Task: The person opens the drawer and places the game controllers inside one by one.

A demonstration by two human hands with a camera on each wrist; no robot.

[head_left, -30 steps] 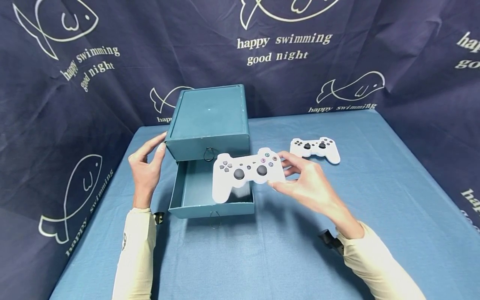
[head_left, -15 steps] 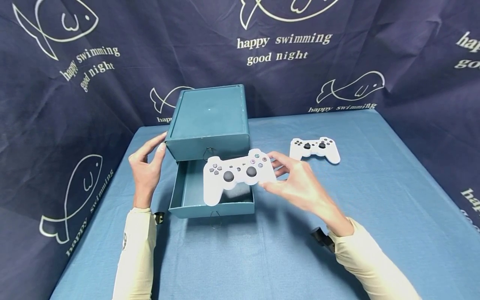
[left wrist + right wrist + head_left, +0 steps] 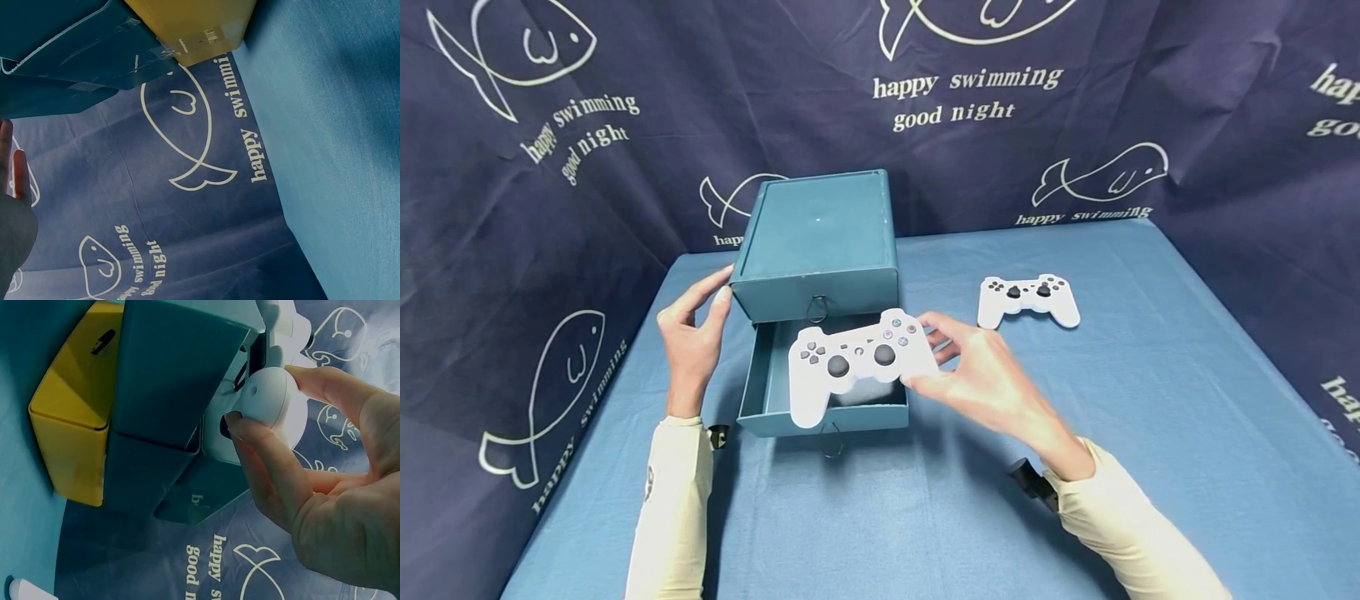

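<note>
My right hand (image 3: 928, 360) pinches the right grip of a white game controller (image 3: 850, 362) and holds it level over the open lower drawer (image 3: 775, 392) of a teal drawer box (image 3: 816, 229). In the right wrist view, thumb and fingers of that right hand (image 3: 265, 394) curl round the controller's rounded grip (image 3: 281, 415) beside the teal box (image 3: 169, 387). With straight fingers, my left hand (image 3: 718, 287) rests against the box's front left corner. A second white controller (image 3: 1028, 300) lies on the table to the right.
A blue cloth covers the table (image 3: 1150, 375), and dark blue fish-print fabric (image 3: 550, 167) hangs behind and at both sides. The wrist views show a yellow part (image 3: 69, 437) joined to the teal box, seen as a yellow part (image 3: 194, 28) from the left too.
My right hand has carried the controller leftward and a little lower, so it now hangs over the open drawer. The left hand and the box have not moved.
</note>
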